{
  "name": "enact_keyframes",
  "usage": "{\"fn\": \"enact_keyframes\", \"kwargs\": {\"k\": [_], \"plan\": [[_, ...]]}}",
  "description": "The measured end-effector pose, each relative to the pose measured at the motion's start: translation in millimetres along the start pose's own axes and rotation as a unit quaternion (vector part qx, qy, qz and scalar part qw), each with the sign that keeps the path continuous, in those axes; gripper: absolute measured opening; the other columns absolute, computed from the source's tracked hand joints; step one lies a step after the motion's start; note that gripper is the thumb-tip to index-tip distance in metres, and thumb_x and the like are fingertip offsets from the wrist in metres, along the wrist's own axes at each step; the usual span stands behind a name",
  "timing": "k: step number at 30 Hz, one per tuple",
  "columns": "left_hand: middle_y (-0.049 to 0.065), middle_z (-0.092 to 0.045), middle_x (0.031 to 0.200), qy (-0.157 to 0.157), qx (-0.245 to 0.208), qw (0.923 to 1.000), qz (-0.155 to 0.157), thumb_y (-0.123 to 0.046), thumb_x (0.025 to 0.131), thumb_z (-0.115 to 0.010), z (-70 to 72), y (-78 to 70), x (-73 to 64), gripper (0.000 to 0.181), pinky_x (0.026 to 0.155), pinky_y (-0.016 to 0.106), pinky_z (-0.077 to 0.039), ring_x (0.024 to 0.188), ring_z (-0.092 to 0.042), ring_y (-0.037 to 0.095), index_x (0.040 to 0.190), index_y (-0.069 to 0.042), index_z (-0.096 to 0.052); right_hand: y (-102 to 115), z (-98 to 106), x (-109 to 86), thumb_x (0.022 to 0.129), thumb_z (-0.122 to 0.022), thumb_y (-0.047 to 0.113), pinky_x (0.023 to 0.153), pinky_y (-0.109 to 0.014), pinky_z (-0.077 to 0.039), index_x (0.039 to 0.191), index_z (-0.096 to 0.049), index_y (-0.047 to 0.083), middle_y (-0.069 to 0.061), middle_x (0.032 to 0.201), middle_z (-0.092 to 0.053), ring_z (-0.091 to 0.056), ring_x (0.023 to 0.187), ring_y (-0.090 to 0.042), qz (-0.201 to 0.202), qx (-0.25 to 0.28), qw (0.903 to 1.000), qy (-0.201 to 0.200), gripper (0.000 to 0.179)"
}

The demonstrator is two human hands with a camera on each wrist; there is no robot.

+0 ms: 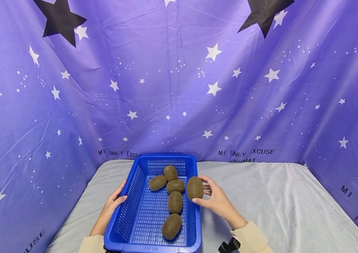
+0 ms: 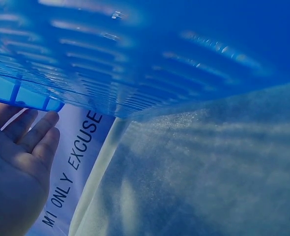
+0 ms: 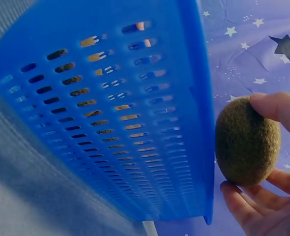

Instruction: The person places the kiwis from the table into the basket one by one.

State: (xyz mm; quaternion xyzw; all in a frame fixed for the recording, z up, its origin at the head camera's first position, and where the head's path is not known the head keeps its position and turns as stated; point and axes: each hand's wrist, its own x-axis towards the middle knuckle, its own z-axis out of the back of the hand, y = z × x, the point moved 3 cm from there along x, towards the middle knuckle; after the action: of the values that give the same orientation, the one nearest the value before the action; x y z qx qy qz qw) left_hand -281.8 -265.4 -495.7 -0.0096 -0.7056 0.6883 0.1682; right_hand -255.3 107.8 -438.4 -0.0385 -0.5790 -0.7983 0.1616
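Observation:
A blue plastic basket [image 1: 153, 248] with slotted walls stands on the grey cloth, several brown kiwis [image 1: 175, 202] lying inside it. My left hand [image 1: 110, 207] holds the basket's left rim, the thumb at the top edge. Seen from the left wrist, the fingers [image 2: 39, 132] reach up under that rim. Above the right rim, my right hand [image 1: 214, 198] grips another kiwi [image 1: 195, 188] between thumb and fingers. In the right wrist view this kiwi [image 3: 247, 141] is just outside the basket wall [image 3: 105, 113]; whether it touches the rim I cannot tell.
Grey cloth [image 1: 280, 203] covers the table on both sides of the basket. A purple curtain [image 1: 172, 95] with stars and lettering hangs behind and at the sides. By the right sleeve sits a small black device [image 1: 229, 245].

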Motion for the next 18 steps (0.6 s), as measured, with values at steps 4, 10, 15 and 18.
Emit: {"fn": "enact_keyframes", "kwargs": {"k": [4, 10, 15, 18], "plan": [[-0.009, -0.031, 0.145, -0.007, 0.004, 0.9997, 0.021, -0.008, 0.097, -0.045, 0.2, 0.2, -1.6, 0.063, 0.089, 0.022, -0.046, 0.118, -0.046, -0.003, 0.15, -0.001, -0.012, -0.3, -6.3, 0.6, 0.073, -0.081, 0.02, 0.093, -0.041, -0.046, 0.135, -0.045, 0.001, -0.016, 0.125, -0.056, -0.056, 0.11, -0.031, 0.035, -0.027, 0.9988, 0.018, 0.074], [0.004, -0.025, 0.151, -0.012, 0.009, 0.9996, 0.023, -0.008, 0.097, -0.045, -0.4, -0.9, -2.3, 0.063, 0.088, 0.022, -0.046, 0.117, -0.047, -0.003, 0.15, -0.002, -0.013, 0.3, -13.9, 0.3, 0.074, -0.08, 0.026, 0.098, -0.045, -0.041, 0.134, -0.046, 0.001, -0.013, 0.128, -0.055, -0.052, 0.116, -0.03, 0.068, -0.067, 0.9946, 0.04, 0.073], [0.009, -0.024, 0.151, -0.008, 0.003, 0.9999, 0.014, -0.007, 0.097, -0.044, -1.1, -2.8, -1.6, 0.063, 0.087, 0.022, -0.047, 0.116, -0.047, -0.003, 0.149, 0.002, -0.01, -0.7, -18.5, -0.5, 0.072, -0.08, 0.035, 0.099, -0.049, -0.038, 0.134, -0.048, 0.007, -0.011, 0.13, -0.053, -0.049, 0.122, -0.029, 0.083, -0.126, 0.9874, 0.048, 0.075], [-0.001, -0.03, 0.147, -0.01, 0.0, 0.9997, 0.023, -0.008, 0.097, -0.045, -1.4, -2.1, -1.0, 0.063, 0.087, 0.023, -0.047, 0.116, -0.048, -0.002, 0.15, 0.0, -0.012, -2.3, -20.3, -1.2, 0.073, -0.08, 0.033, 0.1, -0.051, -0.036, 0.134, -0.049, 0.008, -0.011, 0.131, -0.052, -0.046, 0.124, -0.03, 0.091, -0.142, 0.9846, 0.046, 0.073]]}}
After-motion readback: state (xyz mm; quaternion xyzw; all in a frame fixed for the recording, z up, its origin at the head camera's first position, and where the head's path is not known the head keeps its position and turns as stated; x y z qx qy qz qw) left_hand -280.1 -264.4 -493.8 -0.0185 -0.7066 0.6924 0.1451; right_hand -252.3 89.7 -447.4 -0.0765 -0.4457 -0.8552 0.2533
